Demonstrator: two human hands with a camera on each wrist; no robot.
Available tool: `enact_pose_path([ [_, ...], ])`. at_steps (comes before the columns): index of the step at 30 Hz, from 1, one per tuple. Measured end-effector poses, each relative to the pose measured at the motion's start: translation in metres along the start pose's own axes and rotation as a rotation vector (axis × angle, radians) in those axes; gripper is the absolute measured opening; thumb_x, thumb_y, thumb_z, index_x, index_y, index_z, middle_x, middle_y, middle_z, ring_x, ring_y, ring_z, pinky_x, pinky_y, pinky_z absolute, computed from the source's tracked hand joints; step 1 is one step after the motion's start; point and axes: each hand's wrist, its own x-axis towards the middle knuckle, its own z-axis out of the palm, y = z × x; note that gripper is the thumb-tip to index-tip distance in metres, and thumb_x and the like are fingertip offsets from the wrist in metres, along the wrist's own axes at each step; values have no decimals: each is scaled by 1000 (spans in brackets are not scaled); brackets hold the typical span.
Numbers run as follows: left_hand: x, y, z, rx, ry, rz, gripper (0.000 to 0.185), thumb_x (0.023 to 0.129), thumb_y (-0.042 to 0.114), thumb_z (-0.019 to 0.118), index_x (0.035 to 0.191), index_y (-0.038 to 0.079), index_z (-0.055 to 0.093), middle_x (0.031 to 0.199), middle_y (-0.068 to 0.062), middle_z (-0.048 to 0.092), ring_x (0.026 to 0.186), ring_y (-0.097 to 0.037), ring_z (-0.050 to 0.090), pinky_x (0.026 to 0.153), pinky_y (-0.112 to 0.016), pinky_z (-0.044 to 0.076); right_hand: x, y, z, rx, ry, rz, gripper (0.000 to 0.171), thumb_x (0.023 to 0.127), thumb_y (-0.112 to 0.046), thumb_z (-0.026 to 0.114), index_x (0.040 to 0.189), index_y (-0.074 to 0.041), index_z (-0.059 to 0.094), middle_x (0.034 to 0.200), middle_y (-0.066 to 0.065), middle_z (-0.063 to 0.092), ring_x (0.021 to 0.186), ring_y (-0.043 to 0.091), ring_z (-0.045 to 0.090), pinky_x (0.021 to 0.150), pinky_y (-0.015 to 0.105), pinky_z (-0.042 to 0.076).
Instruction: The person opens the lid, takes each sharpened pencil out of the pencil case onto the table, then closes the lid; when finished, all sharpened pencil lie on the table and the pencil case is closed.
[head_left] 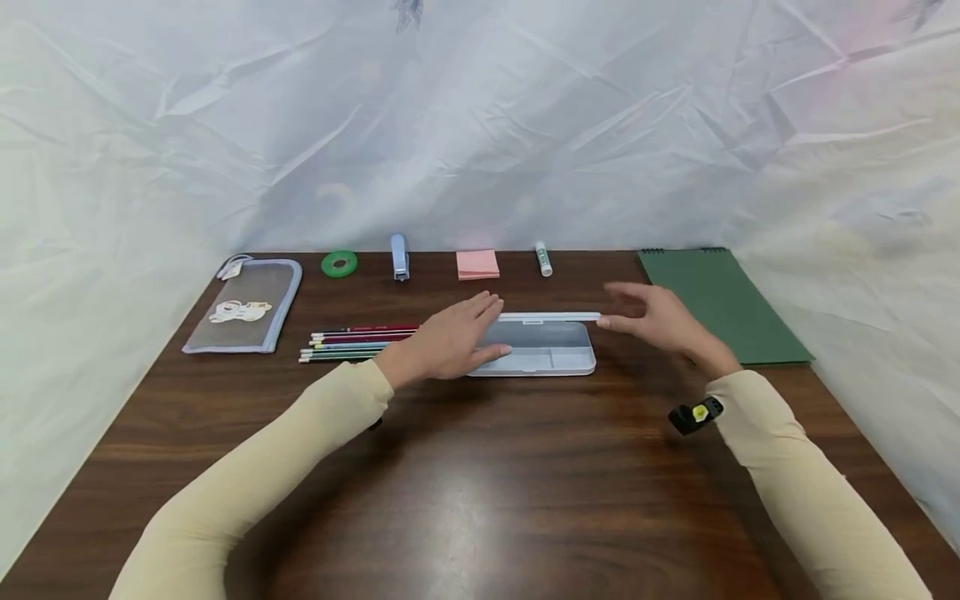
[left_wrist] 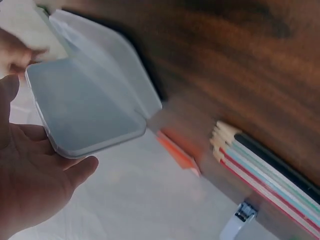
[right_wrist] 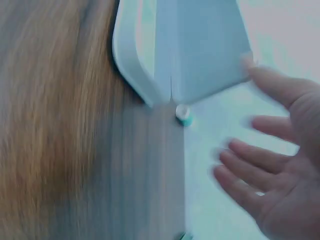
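A clear plastic pencil case [head_left: 543,357] lies open at the table's middle, its lid [head_left: 551,317] standing up along the far side. My left hand [head_left: 493,328] lies flat at the case's left end with straight fingers, over the tray. My right hand [head_left: 609,307] hovers spread and blurred at the lid's right end, its thumb at the lid's corner. The left wrist view shows the case [left_wrist: 90,105] beside the left hand's palm [left_wrist: 30,170]. In the right wrist view the case [right_wrist: 190,50] is ahead of my right hand's fingers [right_wrist: 250,165]. Neither hand holds anything.
Several coloured pencils [head_left: 360,342] lie left of the case, a mesh pouch [head_left: 243,308] further left. Along the back edge are green tape [head_left: 339,263], a stapler [head_left: 400,256], pink sticky notes [head_left: 477,264] and a glue stick [head_left: 543,258]. A green notebook [head_left: 720,304] lies at the right.
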Motion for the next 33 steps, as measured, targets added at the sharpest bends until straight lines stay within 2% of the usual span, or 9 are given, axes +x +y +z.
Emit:
enact_pose_path([
  [3,-3,3,5,-19,-29,-5,75,103,51,45,158,4,24,165,-15,24,154,-29,20,123,-43,22,0,-16,9,-36,10,-96,76,97,-40,63,159,-12,28,163,19,27,149,42,26,113,64,27],
  [5,-5,4,9,-22,-44,2,75,103,51,44,158,4,24,165,-16,23,154,-30,19,123,-44,22,2,-26,23,-92,-28,-169,79,98,-44,59,160,-14,21,167,15,16,154,39,14,117,64,20],
  [7,-6,5,15,-26,-52,9,75,103,52,43,158,4,24,165,-17,23,155,-31,19,123,-45,21,4,-34,37,-162,-74,-225,78,100,-48,54,161,-13,20,168,15,12,155,38,9,119,62,16],
  [12,-4,6,30,-51,-111,-1,83,100,60,40,160,6,17,168,-14,13,157,-28,9,124,-48,15,5,-37,63,-300,-118,-280,75,101,-48,50,159,-8,24,167,18,16,155,38,11,122,59,12],
  [18,-5,8,45,-22,-172,-18,92,97,69,34,161,9,8,170,-10,1,157,-24,-2,125,-48,6,1,-31,80,-375,-163,-287,78,101,-53,45,160,-9,18,167,17,13,156,35,10,122,59,9],
  [27,-6,13,52,48,-172,-23,96,96,72,34,161,8,5,169,-10,-2,157,-24,-3,126,-47,4,-5,-31,84,-422,-180,-290,83,100,-57,46,161,-10,14,168,16,11,156,34,9,122,59,6],
  [33,-6,13,54,100,-142,-39,96,95,72,35,161,8,7,170,-10,0,157,-24,-1,126,-47,6,1,-29,85,-461,-164,-308,86,98,-61,44,161,-10,14,168,17,11,156,34,9,122,59,6],
])
